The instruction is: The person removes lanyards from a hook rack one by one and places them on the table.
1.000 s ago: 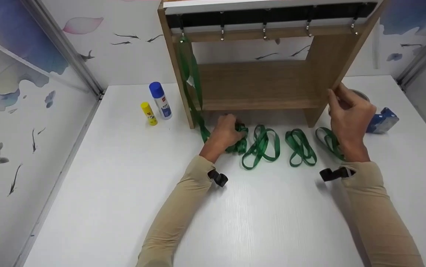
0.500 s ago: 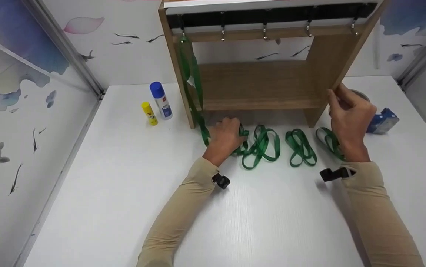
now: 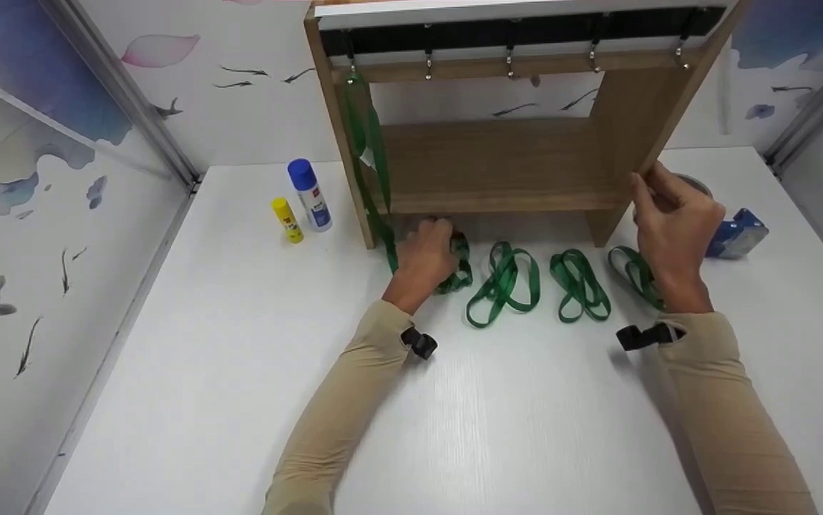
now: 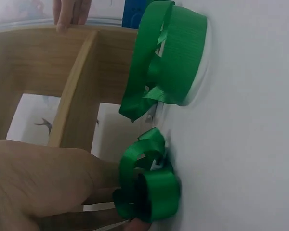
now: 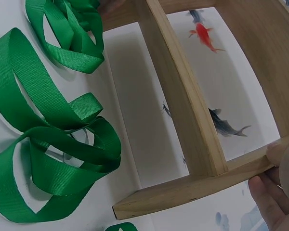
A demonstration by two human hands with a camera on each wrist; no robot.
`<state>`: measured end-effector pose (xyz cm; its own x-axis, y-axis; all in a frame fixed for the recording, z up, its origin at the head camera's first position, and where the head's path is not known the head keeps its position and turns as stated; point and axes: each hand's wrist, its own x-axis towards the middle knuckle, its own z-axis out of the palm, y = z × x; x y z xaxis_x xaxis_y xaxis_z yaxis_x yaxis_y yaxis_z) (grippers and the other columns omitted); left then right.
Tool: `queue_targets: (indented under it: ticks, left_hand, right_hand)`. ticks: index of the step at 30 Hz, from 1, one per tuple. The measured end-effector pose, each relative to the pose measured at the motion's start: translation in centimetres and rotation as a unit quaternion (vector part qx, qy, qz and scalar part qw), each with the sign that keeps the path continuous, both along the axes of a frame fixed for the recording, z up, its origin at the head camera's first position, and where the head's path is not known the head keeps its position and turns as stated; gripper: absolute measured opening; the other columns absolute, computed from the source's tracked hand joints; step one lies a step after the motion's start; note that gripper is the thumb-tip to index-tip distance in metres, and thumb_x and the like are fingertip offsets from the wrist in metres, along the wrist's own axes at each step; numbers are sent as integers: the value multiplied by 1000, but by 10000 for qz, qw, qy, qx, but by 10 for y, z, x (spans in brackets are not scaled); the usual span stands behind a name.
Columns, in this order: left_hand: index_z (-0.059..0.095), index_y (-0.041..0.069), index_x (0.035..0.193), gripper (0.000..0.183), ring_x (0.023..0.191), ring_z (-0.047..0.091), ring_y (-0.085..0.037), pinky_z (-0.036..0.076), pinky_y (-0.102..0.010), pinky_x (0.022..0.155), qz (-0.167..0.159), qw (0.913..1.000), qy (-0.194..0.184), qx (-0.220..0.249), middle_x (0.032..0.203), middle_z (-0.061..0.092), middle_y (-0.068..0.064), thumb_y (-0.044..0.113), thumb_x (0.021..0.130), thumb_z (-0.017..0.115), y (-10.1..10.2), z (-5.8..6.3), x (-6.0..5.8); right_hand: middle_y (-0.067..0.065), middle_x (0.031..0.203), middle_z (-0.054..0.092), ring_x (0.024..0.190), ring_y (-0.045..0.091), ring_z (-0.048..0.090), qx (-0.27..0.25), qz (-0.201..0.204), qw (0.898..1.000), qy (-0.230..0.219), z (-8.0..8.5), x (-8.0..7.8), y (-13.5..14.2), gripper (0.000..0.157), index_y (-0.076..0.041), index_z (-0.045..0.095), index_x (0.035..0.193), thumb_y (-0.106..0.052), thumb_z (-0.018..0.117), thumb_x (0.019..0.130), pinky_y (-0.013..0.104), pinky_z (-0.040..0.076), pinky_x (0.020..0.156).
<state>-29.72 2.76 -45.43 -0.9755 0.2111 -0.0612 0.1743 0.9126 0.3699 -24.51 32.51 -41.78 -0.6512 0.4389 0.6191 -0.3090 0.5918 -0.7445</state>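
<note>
My left hand (image 3: 422,257) is at a bunched green lanyard (image 3: 461,268) on the table, below the left part of a wooden shelf (image 3: 504,168). In the left wrist view its fingers reach around the coiled band (image 4: 161,195), partly hidden behind it. Another green lanyard (image 3: 377,161) hangs from the leftmost hook, its lower end running down beside this hand. On the right, my right hand (image 3: 676,229) pinches the front edge of the shelf's side panel between thumb and fingers. Looped lanyards (image 3: 503,282) lie in a row between the hands.
Metal hooks (image 3: 509,64) line a black strip along the shelf's top. A blue-capped glue bottle (image 3: 310,194) and yellow glue stick (image 3: 288,219) stand left of the shelf. A blue tape dispenser (image 3: 737,234) sits on the right, beyond the hand.
My left hand has shifted slightly right, then back left, and the bunched lanyard beside it now sits a little further left. My right hand stays on the shelf panel.
</note>
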Motion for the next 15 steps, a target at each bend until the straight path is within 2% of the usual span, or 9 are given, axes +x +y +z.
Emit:
queue_targets:
  ticks: [3,6,8,10,12,13,14,15]
  left_hand:
    - [71,10,124,27,103,71,-31,61,-54,90,-38,10000,-11,-9,119,71,-11,30,105,73,-4,16,4]
    - [72,10,131,37,105,71,-29,62,-53,92,-177,9998,-1,125,125,71,-11,36,104,74,-7,35,12]
    - [71,9,138,44,108,73,-28,63,-51,93,-303,9989,73,354,131,72,-12,37,104,75,-9,49,17]
    - [70,10,142,46,111,74,-24,65,-45,94,-399,9961,312,723,136,73,-10,35,104,75,-12,62,23]
    - [73,11,138,38,110,75,-21,66,-39,92,-462,9880,779,1252,131,77,-8,31,105,74,-15,73,27]
    - [75,10,134,34,106,76,-19,67,-35,89,-498,9802,1119,1557,125,79,-8,28,105,74,-17,78,28]
    - [77,10,131,30,103,77,-17,66,-31,88,-509,9691,1552,1848,121,81,-6,27,106,73,-20,83,29]
    - [78,10,127,26,97,76,-17,66,-28,85,-525,9535,2014,2181,114,82,-6,25,106,72,-22,86,29]
  right_hand:
    - [15,124,80,87,-12,72,9,-32,10000,-48,1,0,0,33,-12,74,135,-14,76,102,3,55,74]
    - [14,125,80,94,-11,73,14,-46,10000,-35,1,-1,1,33,-13,74,135,-14,76,102,4,56,78]
    - [13,125,80,96,-9,74,24,-76,10000,-46,-2,-3,4,33,-14,74,135,-15,76,102,5,57,80]
    - [12,125,80,97,-9,74,38,-96,9999,-76,-6,-7,7,33,-16,74,135,-16,76,102,5,57,81]
    - [10,126,80,97,-10,74,51,-125,9998,-152,-11,-10,11,33,-19,74,135,-18,77,102,5,57,80]
    - [9,126,81,96,-11,73,46,-144,9997,-196,-13,-11,12,34,-20,74,136,-19,77,102,5,57,80]
    - [8,126,81,96,-11,73,39,-162,9996,-230,-15,-12,14,34,-22,74,136,-20,77,102,5,56,79]
    - [7,126,81,97,-10,74,30,-182,9995,-249,-17,-13,15,34,-23,74,136,-21,77,102,5,56,79]
